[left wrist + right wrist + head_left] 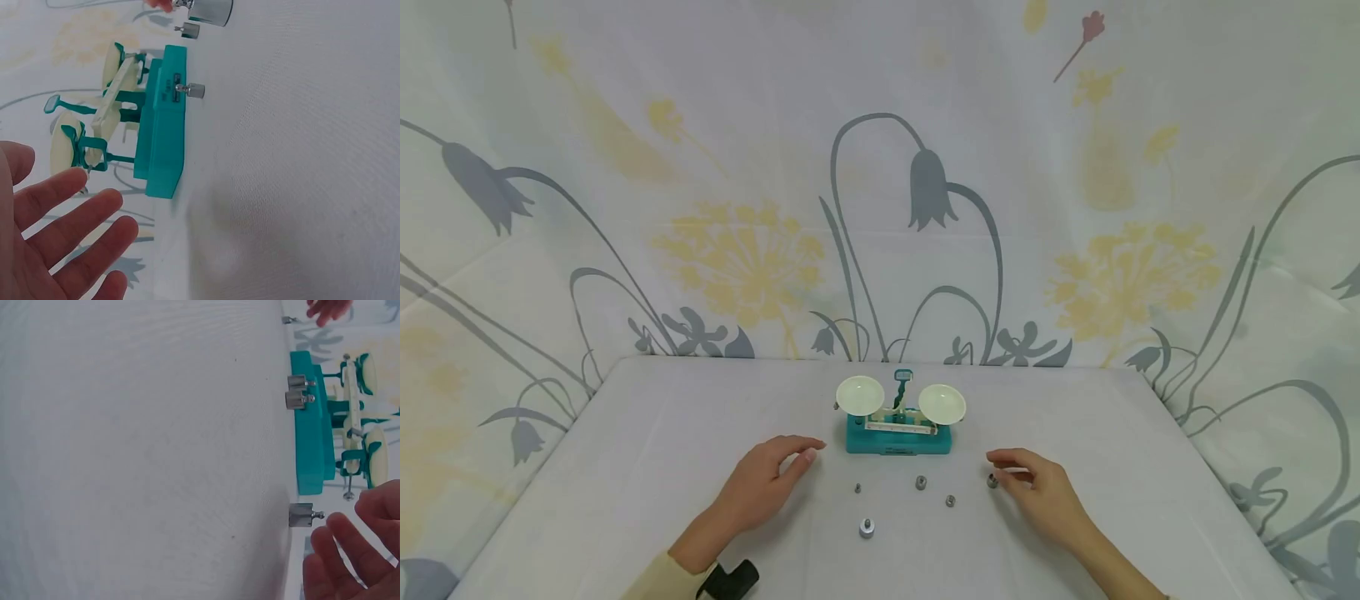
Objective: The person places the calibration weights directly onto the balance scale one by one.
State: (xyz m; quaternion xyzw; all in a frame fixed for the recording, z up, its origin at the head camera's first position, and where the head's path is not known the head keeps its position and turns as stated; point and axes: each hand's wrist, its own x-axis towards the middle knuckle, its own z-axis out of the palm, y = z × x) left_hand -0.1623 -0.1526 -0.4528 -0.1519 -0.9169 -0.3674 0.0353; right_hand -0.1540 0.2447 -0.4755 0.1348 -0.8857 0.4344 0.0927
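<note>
A teal balance scale point(898, 435) with two cream pans point(860, 395) stands mid-table. Several small metal weights lie in front of it: a tiny one point(857, 488), two mid ones point(921, 482) point(950, 500), a larger one point(867, 527), and one point(992, 481) at my right fingertips. My left hand point(808, 452) rests on the cloth left of the scale with its fingers straight and holds nothing. My right hand point(996, 467) hovers beside the rightmost weight point(300, 515); in the right wrist view its fingers point(340, 540) stand just apart from it. The left wrist view shows my open left hand point(94, 200) near the scale point(162, 125).
A white cloth covers the table point(647, 450). A flower-printed fabric backdrop point(880, 208) rises behind and at both sides. The black left wrist camera point(730, 579) shows at the bottom edge. Table edges run at left and right.
</note>
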